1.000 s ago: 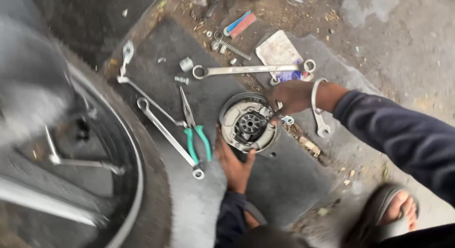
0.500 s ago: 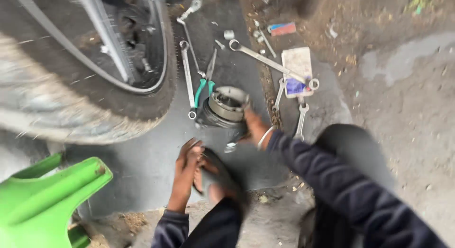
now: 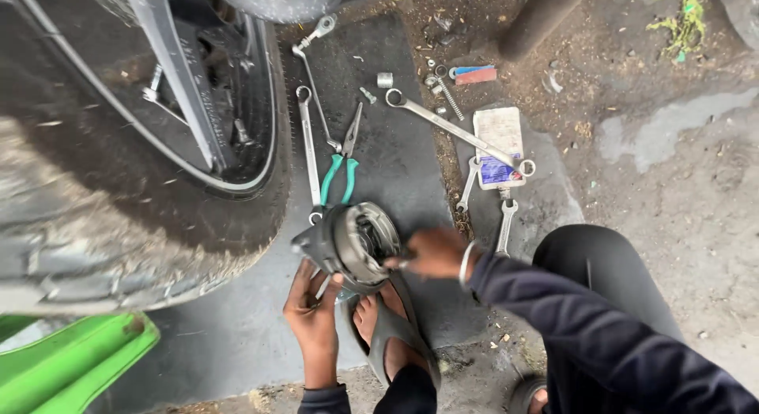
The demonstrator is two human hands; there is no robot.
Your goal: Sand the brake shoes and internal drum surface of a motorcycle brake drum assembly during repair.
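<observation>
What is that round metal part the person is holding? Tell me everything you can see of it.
The round metal part is a grey, grimy drum-shaped plate, tilted on edge with its open face to the right. Curved pieces show inside. The left hand props it from below; the right hand reaches into its face. It sits above a sandalled foot, below the green-handled pliers.

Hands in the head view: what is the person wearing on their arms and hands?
Both hands are bare, no gloves. The right hand has a thin silver bangle at the wrist and a long dark navy sleeve behind it. The left hand shows a dark sleeve cuff at the forearm.
</observation>
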